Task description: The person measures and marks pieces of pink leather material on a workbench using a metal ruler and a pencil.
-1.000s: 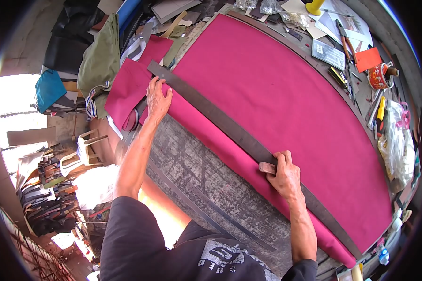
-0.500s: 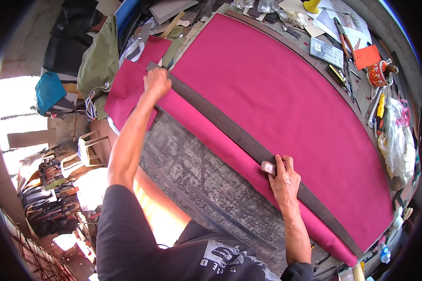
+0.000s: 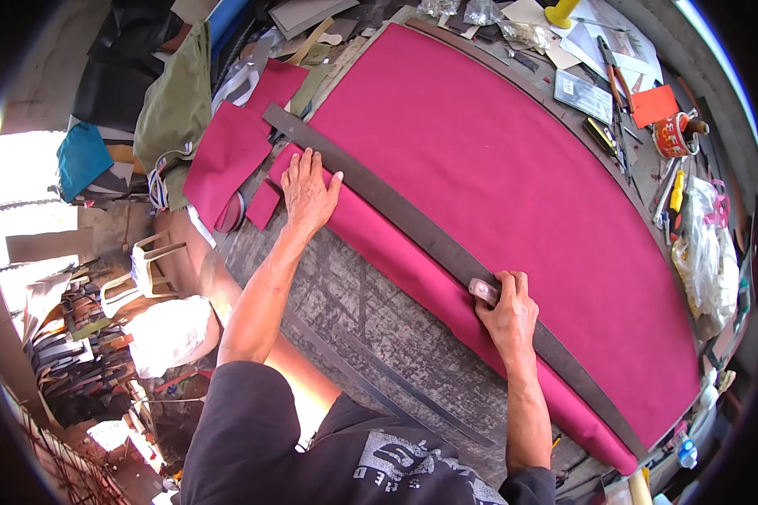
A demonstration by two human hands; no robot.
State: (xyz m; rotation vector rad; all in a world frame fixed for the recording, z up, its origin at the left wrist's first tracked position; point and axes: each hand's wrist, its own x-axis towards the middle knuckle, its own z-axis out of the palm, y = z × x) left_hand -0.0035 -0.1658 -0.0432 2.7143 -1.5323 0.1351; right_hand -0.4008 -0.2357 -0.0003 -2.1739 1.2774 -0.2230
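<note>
Magenta fabric [image 3: 497, 168] covers much of the dark, scuffed table [image 3: 337, 278] in the head view, a long dark straightedge [image 3: 396, 206] lying diagonally across it. The left hand [image 3: 310, 198], fingers slightly spread, rests on the fabric near the straightedge's upper-left end. The right hand [image 3: 509, 320] pinches a small pinkish block [image 3: 483, 291] against the straightedge's lower half.

White chair [image 3: 147, 271] on reddish-brown floor [image 3: 175, 229], left. Grey wall [image 3: 42, 97], far left. Bright daylight glaring through opening [image 3: 27, 172], left. Scuffed dark worktable [image 3: 379, 324], near centre.
</note>
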